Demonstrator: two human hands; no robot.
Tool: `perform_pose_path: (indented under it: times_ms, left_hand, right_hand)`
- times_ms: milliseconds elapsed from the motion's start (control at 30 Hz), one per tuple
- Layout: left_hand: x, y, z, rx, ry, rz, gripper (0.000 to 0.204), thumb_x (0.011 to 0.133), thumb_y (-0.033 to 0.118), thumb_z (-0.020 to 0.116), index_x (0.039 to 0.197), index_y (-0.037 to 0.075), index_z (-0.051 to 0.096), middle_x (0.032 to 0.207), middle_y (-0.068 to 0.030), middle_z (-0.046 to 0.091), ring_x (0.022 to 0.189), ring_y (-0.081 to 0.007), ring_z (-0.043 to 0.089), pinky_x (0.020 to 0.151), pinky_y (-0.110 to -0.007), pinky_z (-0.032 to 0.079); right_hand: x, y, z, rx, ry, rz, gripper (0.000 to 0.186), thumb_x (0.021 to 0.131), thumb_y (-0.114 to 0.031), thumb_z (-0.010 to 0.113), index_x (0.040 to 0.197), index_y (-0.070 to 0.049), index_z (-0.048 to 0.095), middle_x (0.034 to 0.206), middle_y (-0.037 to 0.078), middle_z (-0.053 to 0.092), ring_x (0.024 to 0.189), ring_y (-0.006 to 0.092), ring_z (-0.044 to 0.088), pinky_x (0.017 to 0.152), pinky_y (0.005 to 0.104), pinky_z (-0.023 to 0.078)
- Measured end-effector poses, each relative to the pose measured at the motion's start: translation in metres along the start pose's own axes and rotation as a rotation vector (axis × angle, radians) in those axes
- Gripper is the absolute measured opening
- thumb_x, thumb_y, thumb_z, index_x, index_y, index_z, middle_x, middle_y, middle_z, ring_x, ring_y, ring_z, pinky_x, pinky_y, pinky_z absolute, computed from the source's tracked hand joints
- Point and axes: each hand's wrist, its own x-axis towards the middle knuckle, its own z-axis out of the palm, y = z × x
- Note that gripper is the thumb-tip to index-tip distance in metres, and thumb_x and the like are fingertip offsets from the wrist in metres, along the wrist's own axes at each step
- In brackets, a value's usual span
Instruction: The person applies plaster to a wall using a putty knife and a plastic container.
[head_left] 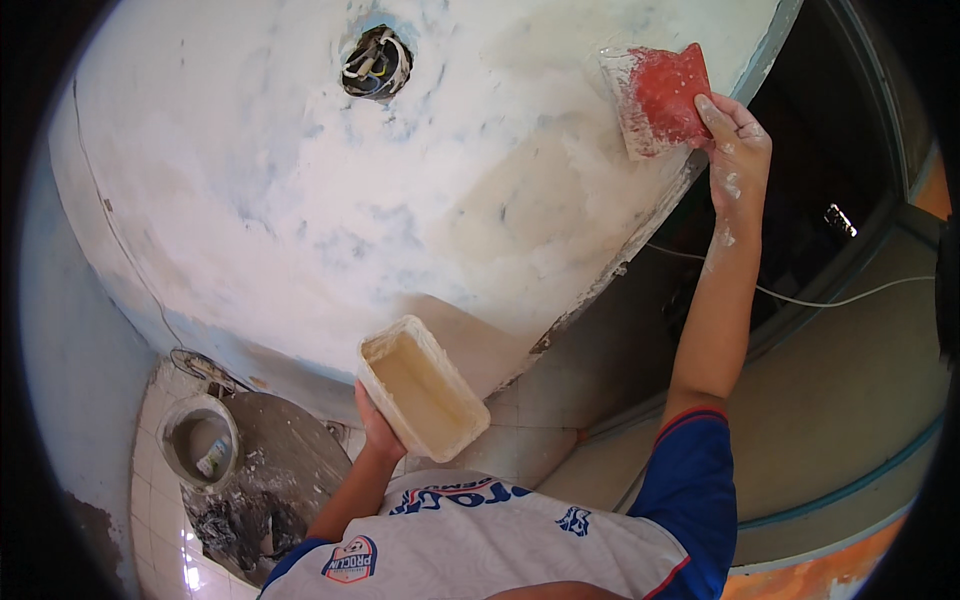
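Note:
My right hand, spotted with white paste, is closed on a red putty knife with a wide flat blade. The blade's white-smeared edge lies against the plastered wall, close to the wall's right edge. Lower down, my left hand grips a cream rectangular tub by its side. The tub is tilted so its inside shows, with pale coating on its walls and rim. Damp-looking grey-beige patches mark the wall below the putty knife.
A round hole with loose wires opens in the upper wall. A thin cable runs down the left side. At lower left, a bucket stands by a dirty grey sheet and crumpled black plastic. A dark opening lies right.

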Motion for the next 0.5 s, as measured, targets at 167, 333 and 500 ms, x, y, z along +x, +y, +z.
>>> perform_pose_path:
  times_ms: [167, 333, 500]
  left_hand:
    - [0.000, 0.000, 0.001, -0.018, -0.003, -0.016, 0.083, 0.098, 0.073, 0.018, 0.155, 0.015, 0.038, 0.152, -0.0113, 0.047, 0.136, -0.0332, 0.049, 0.113, -0.051, 0.040]
    - [0.001, 0.000, 0.005, -0.021, -0.019, -0.028, 0.083, 0.098, 0.073, 0.018, 0.155, 0.016, 0.038, 0.151, -0.0118, 0.048, 0.136, -0.0334, 0.049, 0.113, -0.052, 0.041]
    - [0.002, -0.001, 0.007, 0.009, -0.048, -0.020, 0.084, 0.097, 0.073, 0.017, 0.155, 0.016, 0.037, 0.152, -0.0118, 0.047, 0.137, -0.0332, 0.049, 0.113, -0.052, 0.040]
  right_hand:
    - [-0.002, -0.001, 0.001, 0.025, 0.042, -0.002, 0.023, 0.094, -0.008, 0.071, 0.110, 0.007, 0.066, 0.095, 0.008, 0.073, 0.073, 0.0089, 0.064, 0.064, 0.0226, 0.049]
    - [0.001, -0.002, -0.004, 0.045, 0.032, -0.059, 0.024, 0.093, -0.007, 0.072, 0.111, 0.007, 0.066, 0.095, 0.009, 0.073, 0.071, 0.0090, 0.064, 0.063, 0.0231, 0.050]
    - [0.011, 0.000, 0.001, -0.034, -0.062, -0.101, 0.025, 0.092, -0.005, 0.073, 0.112, 0.009, 0.067, 0.097, 0.011, 0.074, 0.076, 0.0108, 0.067, 0.066, 0.0232, 0.052]
